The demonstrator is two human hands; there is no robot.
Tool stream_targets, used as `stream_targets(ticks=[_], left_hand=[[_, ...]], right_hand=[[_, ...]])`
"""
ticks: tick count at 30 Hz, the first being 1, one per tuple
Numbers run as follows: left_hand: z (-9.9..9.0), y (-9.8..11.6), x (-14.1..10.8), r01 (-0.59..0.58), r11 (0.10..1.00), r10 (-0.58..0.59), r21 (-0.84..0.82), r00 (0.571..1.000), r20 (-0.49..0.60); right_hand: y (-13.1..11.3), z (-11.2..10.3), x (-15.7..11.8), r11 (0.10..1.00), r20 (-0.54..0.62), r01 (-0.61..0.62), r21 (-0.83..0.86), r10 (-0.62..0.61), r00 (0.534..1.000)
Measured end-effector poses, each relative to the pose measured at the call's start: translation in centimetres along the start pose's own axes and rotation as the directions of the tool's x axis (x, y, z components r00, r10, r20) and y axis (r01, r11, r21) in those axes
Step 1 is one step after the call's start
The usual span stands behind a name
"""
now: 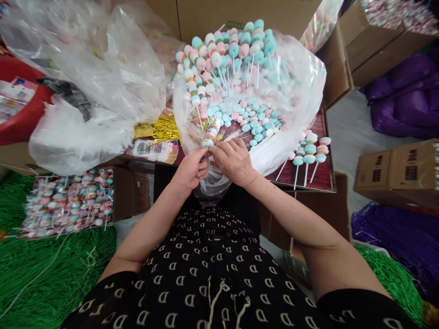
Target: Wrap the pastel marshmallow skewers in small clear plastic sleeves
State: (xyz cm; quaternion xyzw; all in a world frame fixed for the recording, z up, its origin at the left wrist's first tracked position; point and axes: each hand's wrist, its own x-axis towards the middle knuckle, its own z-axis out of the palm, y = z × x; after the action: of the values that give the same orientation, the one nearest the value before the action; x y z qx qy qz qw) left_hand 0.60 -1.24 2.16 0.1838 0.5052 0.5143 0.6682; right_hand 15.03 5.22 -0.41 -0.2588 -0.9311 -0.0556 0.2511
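Observation:
Both hands meet at the table's front edge, at the lower end of a wrapped candy skewer [211, 132] that points up and away. My left hand [192, 170] has its fingers curled and pinched at that end. My right hand [232, 160] is closed beside it, fingertips touching the same spot. The skewer shows pastel candies in clear printed wrap; its stick is hidden by the fingers. Behind it, a large clear plastic bag [302, 87] holds many pink, blue and white candy skewers [233, 50] and loose candies [259, 130]. Left of the hands lie gold twist ties [161, 129] and printed wrappers [156, 150].
Several unwrapped skewers [309, 150] lie at the table's right corner. A box of wrapped skewers [72, 201] stands at lower left, beside green strands [51, 278]. A red basin [34, 112] and plastic bags [120, 68] are at left; cartons [394, 169] stand at right.

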Motion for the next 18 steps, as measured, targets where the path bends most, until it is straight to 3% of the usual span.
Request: stream_targets(ticks=[6,10,12,15,18], left_hand=[[-0.2,0.0,-0.4,-0.106,0.991,0.103,0.084,0.994,0.040],[-0.8,-0.5,-0.4,-0.282,0.920,0.277,0.273,0.959,0.059],[-1.4,-0.7,-0.2,-0.370,0.829,0.369,0.418,0.925,0.086],[-2.3,-0.9,0.1,-0.477,0.663,0.488,0.577,0.860,0.150],[-2.7,-0.7,0.3,-0.615,0.459,0.636,0.641,0.731,0.246]], right_hand=[[0.0,-0.1,0.9,0.998,-0.020,-0.051,0.023,0.051,0.998],[-0.5,-0.8,1.3,0.960,0.013,-0.204,0.193,0.205,0.979],[-0.8,-1.3,1.5,0.880,0.063,-0.319,0.351,0.318,0.946],[-1.0,-2.4,1.9,0.675,0.189,-0.488,0.553,0.469,0.863],[-1.3,-3.5,2.2,0.503,0.274,-0.575,0.645,0.550,0.789]])
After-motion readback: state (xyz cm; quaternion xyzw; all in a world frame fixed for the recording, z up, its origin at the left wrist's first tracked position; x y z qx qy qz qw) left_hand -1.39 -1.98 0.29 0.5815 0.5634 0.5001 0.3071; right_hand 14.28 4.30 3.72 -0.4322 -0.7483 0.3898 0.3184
